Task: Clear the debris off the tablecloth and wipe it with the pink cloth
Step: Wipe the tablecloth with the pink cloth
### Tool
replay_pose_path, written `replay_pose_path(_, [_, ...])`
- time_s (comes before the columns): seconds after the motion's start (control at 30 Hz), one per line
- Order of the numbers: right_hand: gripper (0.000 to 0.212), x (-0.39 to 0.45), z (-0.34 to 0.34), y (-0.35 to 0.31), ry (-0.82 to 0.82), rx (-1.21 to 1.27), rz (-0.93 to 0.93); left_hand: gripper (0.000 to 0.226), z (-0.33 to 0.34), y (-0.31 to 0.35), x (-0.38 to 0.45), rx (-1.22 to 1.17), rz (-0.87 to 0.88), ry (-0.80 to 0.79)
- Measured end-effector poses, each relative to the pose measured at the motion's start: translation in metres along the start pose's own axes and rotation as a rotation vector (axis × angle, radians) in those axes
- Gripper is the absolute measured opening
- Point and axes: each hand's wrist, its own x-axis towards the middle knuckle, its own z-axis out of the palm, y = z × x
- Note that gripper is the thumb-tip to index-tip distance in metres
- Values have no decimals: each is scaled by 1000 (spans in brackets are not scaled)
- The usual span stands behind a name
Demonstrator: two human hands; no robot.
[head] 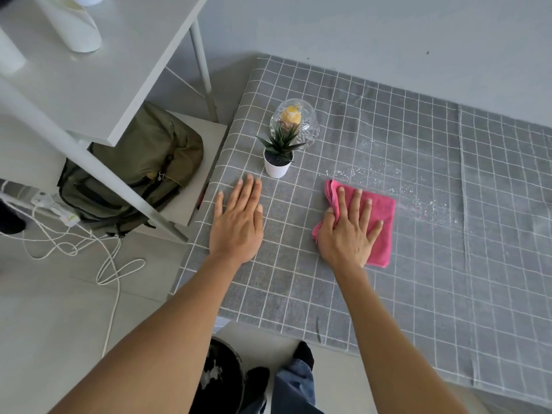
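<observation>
Your right hand lies flat on the pink cloth, with the fingers straight and spread, pressing it down on the grey tablecloth. The thumb looks tucked against the bunched left edge of the cloth, but you do not seem to grip it. Your left hand rests flat on the tablecloth too, fingers straight and holding nothing, just in front of the little plant. A glass dome stands right behind the plant. The white crumbs lie scattered to the right of the cloth and behind it, so most of the mess is not wiped yet. The cloth is soft, light and floppy, and it is folded into a thick square. It will bunch up if you push with one finger, so keep your whole palm on its middle and slide it. The tablecloth is thin and can wrinkle or slip over the surface, so your left hand does well to hold it down. The crumbs are tiny and light and may scatter, so I think slow sweeps toward one edge work best. The glass dome looks easy to break, so keep the cloth away from it.
</observation>
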Motion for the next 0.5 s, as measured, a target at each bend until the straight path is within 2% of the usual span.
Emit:
replay_pose_path(0.13, [55, -21, 18, -37, -66, -46, -233, 55, -1, 0, -2, -9, 6, 5])
replay_pose_path(0.23, [54, -15, 13, -21, -53, -56, -307, 55, -2, 0, -1, -23, 12, 3])
replay_pose_path(0.37, [54, 8, -2, 19, -27, -75, -197, 52, -2, 0, -1, -28, 5, -15])
replay_pose_path(0.5, [54, 9, -4, 17, -14, -43, -74, 53, 0, -1, -1, -12, 0, -8])
